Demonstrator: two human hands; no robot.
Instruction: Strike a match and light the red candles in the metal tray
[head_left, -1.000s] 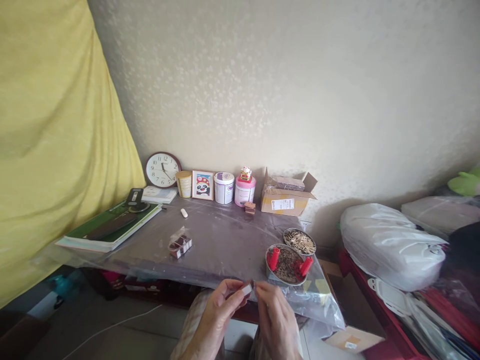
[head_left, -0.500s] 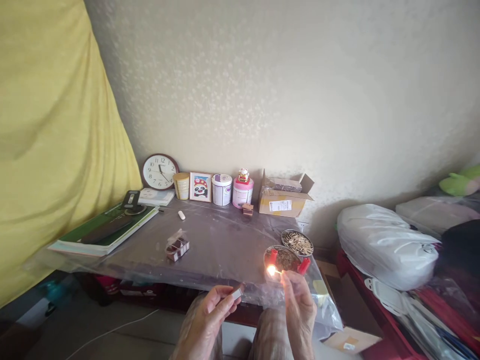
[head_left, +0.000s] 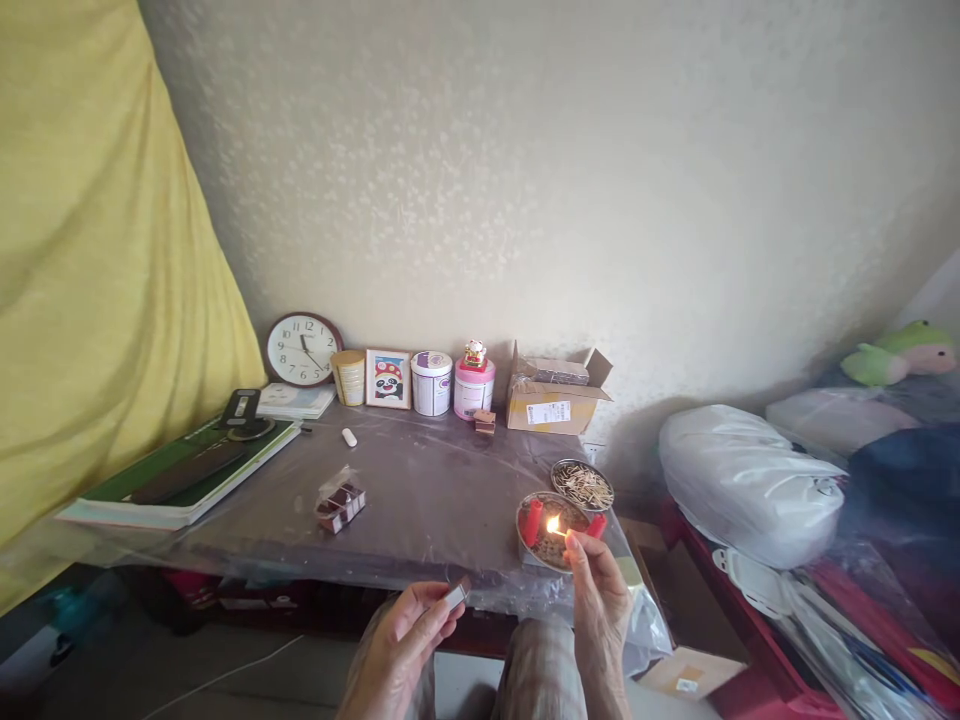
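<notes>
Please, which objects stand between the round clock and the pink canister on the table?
From left to right in the head view: a yellow container, a framed panda picture and a white canister.

And there's the clock (head_left: 304, 349), the clearest read here: 12 at the top, 11 and 10 to its left, 1 and 2 to its right, 7, 6 and 5 running along the bottom, with small lettering mid-dial too fine to make out. Over to the box (head_left: 559, 408), wearing a white label (head_left: 548, 412), its print a blur! The white tin (head_left: 432, 385) carries purple-marked printing, just too small, and the panda picture (head_left: 388, 379) shows tiny characters at upper left. Pale lettering on the green book (head_left: 180, 475) defies reading as well.
</notes>
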